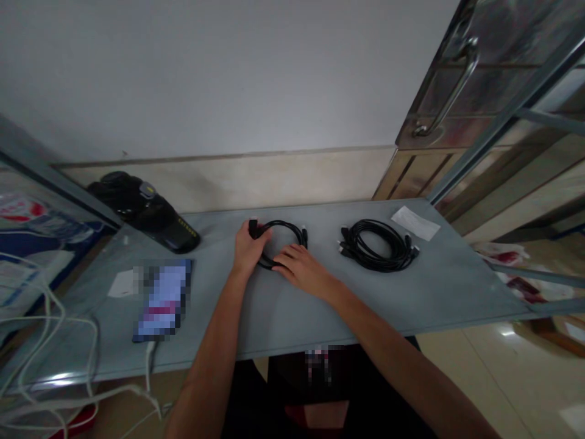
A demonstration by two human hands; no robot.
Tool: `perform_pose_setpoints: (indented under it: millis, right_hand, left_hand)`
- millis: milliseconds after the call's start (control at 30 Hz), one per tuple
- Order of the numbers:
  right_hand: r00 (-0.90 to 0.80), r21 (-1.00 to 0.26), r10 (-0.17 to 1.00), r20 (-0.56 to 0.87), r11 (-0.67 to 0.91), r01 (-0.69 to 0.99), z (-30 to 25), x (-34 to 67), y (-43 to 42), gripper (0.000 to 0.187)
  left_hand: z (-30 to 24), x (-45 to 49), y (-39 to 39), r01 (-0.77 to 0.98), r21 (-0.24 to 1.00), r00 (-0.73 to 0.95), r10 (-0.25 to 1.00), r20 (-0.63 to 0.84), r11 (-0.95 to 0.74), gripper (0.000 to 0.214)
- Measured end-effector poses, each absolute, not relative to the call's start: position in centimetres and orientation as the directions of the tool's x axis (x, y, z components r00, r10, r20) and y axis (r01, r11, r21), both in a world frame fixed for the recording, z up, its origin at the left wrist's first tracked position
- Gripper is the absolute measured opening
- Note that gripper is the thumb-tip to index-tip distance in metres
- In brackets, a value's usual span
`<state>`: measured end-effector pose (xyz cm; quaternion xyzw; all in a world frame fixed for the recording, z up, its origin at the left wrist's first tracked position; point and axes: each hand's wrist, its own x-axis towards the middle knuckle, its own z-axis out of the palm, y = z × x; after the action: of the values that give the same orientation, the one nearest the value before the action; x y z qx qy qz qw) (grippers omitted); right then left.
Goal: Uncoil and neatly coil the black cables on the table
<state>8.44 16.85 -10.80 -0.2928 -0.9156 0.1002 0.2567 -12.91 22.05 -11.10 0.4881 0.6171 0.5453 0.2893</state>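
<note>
A black cable (pixel 286 224) lies in a loop on the grey table, between my two hands. My left hand (pixel 249 247) is closed around the loop's left side, close to a dark plug that sticks up above my fingers. On the near side of the loop, my right hand (pixel 299 265) has its fingers curled over the cable. Another plug end shows at the loop's right, just above my right hand. Some of the cable is hidden beneath my fingers. To the right rests a coiled bundle of black cables (pixel 381 263) with several plug ends, apart from both hands.
A black bottle (pixel 159 219) leans at the back left. A phone (pixel 164 299), its screen blurred, lies nearer, with a white cord (pixel 148 366) at its lower end. White paper (pixel 415 223) sits behind the coil. The grey table (pixel 301 323) meets a wall; metal posts stand at both sides.
</note>
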Motion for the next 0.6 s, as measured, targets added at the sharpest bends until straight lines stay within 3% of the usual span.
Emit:
perform_pose_setpoints:
  millis: [133,333,433,500,600]
  right_hand:
    - [-0.673,-0.417,0.613,0.413,0.785,0.459,-10.5,8.9,17.3,0.016]
    - [-0.616,-0.366,0.597,0.514,0.802,0.472,-8.0,11.7,11.5,0.018]
    - [-0.529,-0.464,0.589,0.611,0.808,0.364,-9.9,13.3,3.0,0.018]
    - [-0.497,-0.567,0.664,0.558,0.743,0.356,-13.4,14.2,-3.1,0.018]
    - [-0.473,-0.704,0.821,0.32,0.54,0.462,-20.7,15.2,-9.8,0.025]
  left_hand:
    - [-12.1,-13.8,22.5,0.592,0.79,-0.319,0.855,0.409,-0.157,0.062]
    - [-12.2,-14.5,22.4,0.675,0.7,-0.218,0.842,0.493,-0.235,0.051]
    - [-12.2,-14.7,22.4,0.681,0.688,-0.201,0.839,0.506,-0.251,0.045]
    - [-12.2,-14.6,22.4,0.671,0.695,-0.197,0.841,0.504,-0.26,0.043]
    - [-12.2,-14.4,22.4,0.658,0.7,-0.178,0.846,0.503,-0.278,0.041]
